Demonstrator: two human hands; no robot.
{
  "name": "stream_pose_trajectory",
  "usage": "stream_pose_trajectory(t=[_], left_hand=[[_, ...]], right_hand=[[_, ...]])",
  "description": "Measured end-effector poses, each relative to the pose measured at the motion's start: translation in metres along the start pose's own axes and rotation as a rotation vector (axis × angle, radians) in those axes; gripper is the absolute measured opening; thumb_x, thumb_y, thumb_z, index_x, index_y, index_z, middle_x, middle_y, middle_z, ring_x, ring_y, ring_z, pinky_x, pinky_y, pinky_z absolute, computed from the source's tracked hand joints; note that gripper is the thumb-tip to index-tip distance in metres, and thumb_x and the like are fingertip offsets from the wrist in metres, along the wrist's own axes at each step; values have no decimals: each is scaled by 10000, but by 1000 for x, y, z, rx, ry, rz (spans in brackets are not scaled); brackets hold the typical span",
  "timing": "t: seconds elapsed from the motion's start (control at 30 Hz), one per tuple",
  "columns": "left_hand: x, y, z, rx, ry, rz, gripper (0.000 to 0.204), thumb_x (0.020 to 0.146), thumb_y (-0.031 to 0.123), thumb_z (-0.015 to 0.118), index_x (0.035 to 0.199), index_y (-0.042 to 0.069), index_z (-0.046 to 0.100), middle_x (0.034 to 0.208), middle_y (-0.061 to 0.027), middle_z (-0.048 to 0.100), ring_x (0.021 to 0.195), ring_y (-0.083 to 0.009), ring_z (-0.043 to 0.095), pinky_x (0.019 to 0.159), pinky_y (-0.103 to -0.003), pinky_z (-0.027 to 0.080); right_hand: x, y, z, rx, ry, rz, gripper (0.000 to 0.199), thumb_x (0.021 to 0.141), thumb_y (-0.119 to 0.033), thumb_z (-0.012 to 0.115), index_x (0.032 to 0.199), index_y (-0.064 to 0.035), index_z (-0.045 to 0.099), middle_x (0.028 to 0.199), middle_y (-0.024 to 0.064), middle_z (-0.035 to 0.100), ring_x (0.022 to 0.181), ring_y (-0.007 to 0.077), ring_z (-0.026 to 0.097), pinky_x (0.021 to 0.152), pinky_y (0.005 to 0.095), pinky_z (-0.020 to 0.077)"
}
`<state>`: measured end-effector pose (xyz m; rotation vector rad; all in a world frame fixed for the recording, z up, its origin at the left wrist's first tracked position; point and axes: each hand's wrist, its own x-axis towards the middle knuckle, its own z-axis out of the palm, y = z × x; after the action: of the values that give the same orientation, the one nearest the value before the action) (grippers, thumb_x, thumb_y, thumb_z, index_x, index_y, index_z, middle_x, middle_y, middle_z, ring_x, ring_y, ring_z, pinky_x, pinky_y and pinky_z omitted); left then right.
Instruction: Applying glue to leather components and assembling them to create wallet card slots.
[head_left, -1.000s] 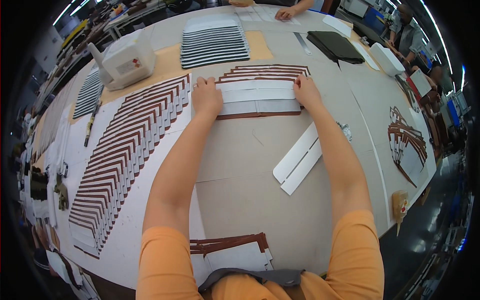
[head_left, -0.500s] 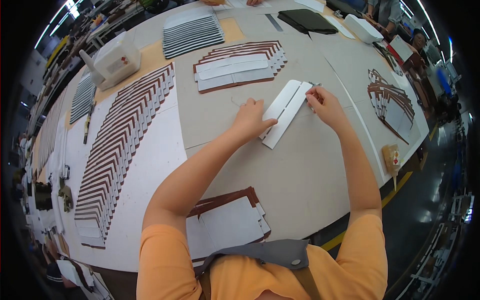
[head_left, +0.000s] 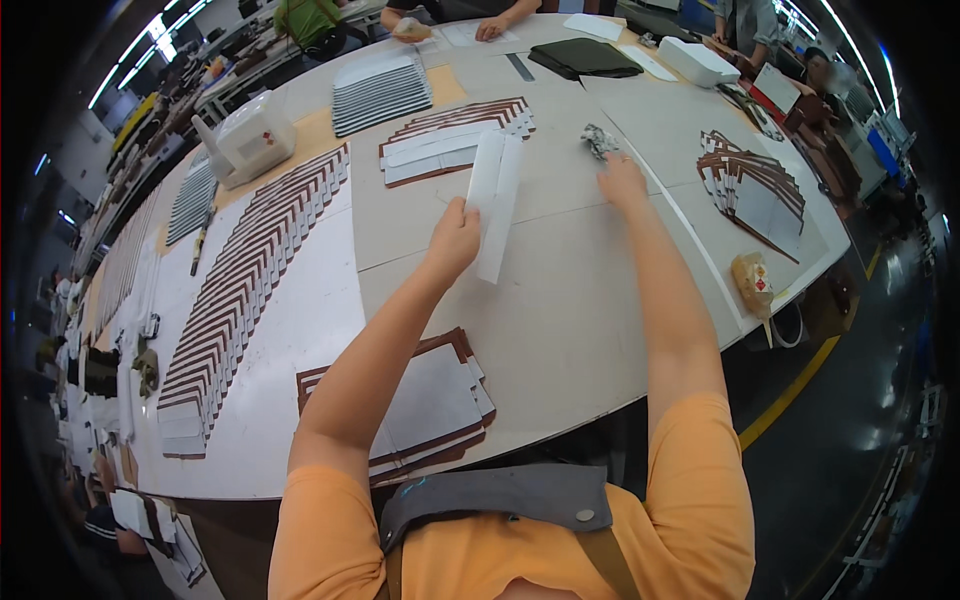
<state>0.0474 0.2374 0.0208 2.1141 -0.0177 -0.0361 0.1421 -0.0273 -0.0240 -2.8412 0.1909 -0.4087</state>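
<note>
A long pale white strip (head_left: pixel 497 190), with a lengthwise crease or seam, is held up off the table in my left hand (head_left: pixel 458 238). My fingers and thumb are closed on its left edge, and its lower end hangs free. My right hand (head_left: pixel 623 182) is stretched far forward, its fingers closed at a crumpled grey-and-white wad (head_left: pixel 599 142); the fingertips are partly hidden. Beyond the strip lies a fanned stack of brown-edged white panels (head_left: pixel 430 155). Close to my body is another pile of such panels (head_left: pixel 430 395), partly covered by my left forearm.
A long overlapped row of brown-edged pieces (head_left: pixel 255 280) runs down the left. A white jug (head_left: pixel 255 140), grey striped stack (head_left: pixel 380 95) and dark folded fabric (head_left: pixel 585 58) stand farther off. At right are fanned panels (head_left: pixel 755 190) and a wrapped bundle (head_left: pixel 752 283). People work across the table.
My left hand has lifted the strip off the table and turned it more upright. My right hand has left the strip's edge and moved to the crumpled wad. The view has shifted slightly.
</note>
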Motion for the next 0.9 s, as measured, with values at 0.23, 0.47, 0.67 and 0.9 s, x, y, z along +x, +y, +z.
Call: stream_pose_trajectory(t=[0.23, 0.47, 0.67, 0.9], left_hand=[[-60, -7, -18, -631, -117, -49, 213, 867, 133, 431, 1044, 18, 459, 936, -55, 514, 862, -119, 473, 762, -248, 380], [-95, 8, 8, -882, -283, -84, 266, 862, 123, 436, 1112, 32, 431, 1022, -73, 512, 959, -143, 499, 812, -274, 418], [-113, -1, 8, -904, -307, -25, 252, 882, 138, 417, 1081, -16, 412, 1070, -102, 465, 989, -178, 498, 877, -304, 422], [-125, -3, 2, -871, -270, -86, 221, 865, 171, 486, 954, -13, 401, 981, -91, 453, 919, -152, 515, 786, -274, 483]], right_hand=[[-79, -71, -70, 707, -39, -295, 171, 783, -163, 557, 855, -8, 573, 900, 122, 548, 669, 192, 559, 597, 289, 446], [-189, -119, -68, 766, 46, -309, 166, 797, -145, 564, 861, 8, 558, 779, 87, 558, 613, 161, 528, 562, 260, 430], [-210, -116, -77, 793, 38, -306, 155, 785, -128, 550, 821, 23, 551, 742, 120, 556, 655, 261, 546, 595, 323, 449], [-216, -117, -84, 1052, -250, -149, 119, 796, -99, 556, 805, 20, 562, 726, 59, 565, 641, 114, 526, 565, 229, 419]])
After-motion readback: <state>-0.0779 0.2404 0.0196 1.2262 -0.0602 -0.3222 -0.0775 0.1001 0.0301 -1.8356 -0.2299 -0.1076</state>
